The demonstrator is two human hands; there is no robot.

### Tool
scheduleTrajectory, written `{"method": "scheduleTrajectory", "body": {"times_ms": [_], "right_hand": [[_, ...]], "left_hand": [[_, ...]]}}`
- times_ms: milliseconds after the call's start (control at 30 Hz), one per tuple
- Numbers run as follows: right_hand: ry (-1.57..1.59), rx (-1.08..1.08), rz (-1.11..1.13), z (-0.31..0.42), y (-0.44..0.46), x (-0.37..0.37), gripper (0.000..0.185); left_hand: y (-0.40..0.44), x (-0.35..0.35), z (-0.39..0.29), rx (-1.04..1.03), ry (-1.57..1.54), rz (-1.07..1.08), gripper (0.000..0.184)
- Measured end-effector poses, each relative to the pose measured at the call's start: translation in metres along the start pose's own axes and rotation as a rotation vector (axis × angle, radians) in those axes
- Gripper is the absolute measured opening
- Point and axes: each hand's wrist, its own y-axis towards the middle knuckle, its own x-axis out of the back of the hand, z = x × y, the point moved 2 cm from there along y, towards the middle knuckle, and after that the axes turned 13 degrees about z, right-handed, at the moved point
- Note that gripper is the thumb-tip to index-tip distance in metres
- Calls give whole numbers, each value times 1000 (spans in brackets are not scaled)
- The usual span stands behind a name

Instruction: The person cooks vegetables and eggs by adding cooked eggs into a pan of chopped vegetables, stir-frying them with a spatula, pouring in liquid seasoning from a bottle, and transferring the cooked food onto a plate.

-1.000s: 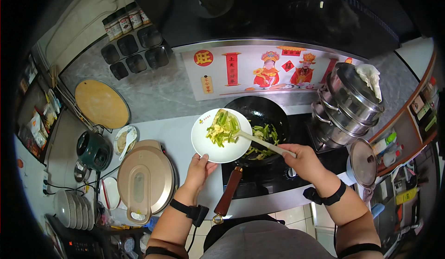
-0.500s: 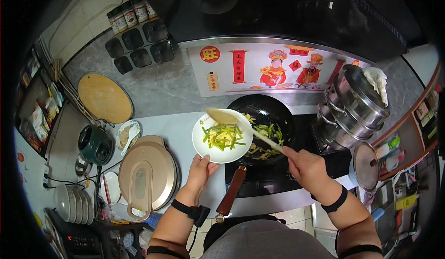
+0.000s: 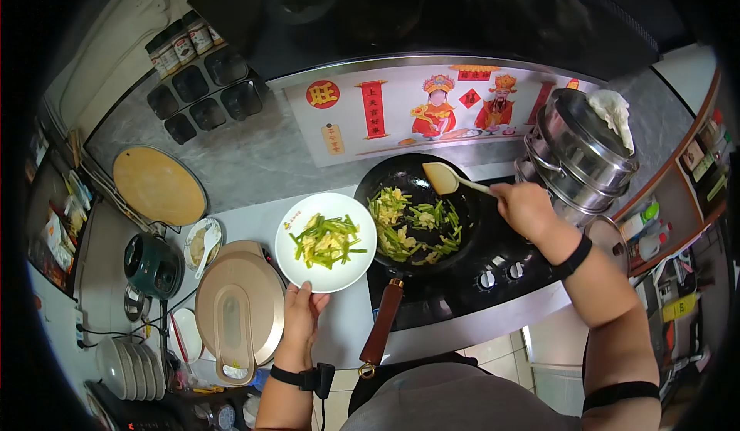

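My left hand [image 3: 302, 308] grips the near rim of a white plate [image 3: 291, 250], thumb on top and fingers beneath. Green vegetable pieces with yellow egg [image 3: 328, 241] lie heaped in the plate's middle. To its right, a black wok [image 3: 412, 175] with a brown wooden handle [image 3: 383, 321] stands on the stove. More of the green pieces and egg [image 3: 395, 234] are spread inside the wok. My right hand [image 3: 526, 209] is closed round the handle of a spatula [image 3: 442, 178], whose pale, wood-coloured blade is over the wok's far right side.
Stacked steel steamer pots [image 3: 582, 153] stand behind my right hand, a cloth on the lid. Left of the plate are a beige round electric appliance [image 3: 262, 296], a bowl with a spoon [image 3: 202, 246] and a green cooker [image 3: 154, 264]. Stove knobs [image 3: 501, 275] line the front.
The spatula has swung from over the plate to the right, above the wok. The plate has shifted left, apart from the wok. The camera view has also turned slightly.
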Motion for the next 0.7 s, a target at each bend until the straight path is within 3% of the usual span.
{"method": "scheduleTrajectory", "body": {"times_ms": [200,367,433,467,500,567,700], "right_hand": [[-262,-146,395,2,55,21,22],[-354,-7,610,-7,77,33,22],[-231,-39,943,-2,76,37,32],[-110,59,1007,-8,78,26,29],[-113,61,1004,-11,79,18,29],[260,-44,1051,-8,70,-2,25],[790,-237,863,14,45,-50,18]], "left_hand": [[-22,19,-2,-58,-37,-61,25],[-39,27,-12,-78,-43,-109,26],[-43,33,-13,-84,-37,-127,25],[-44,36,-13,-88,-31,-143,25],[-46,36,-15,-92,-32,-145,25],[-49,35,-18,-110,-37,-131,24],[-53,32,-22,-119,-57,-163,24]]}}
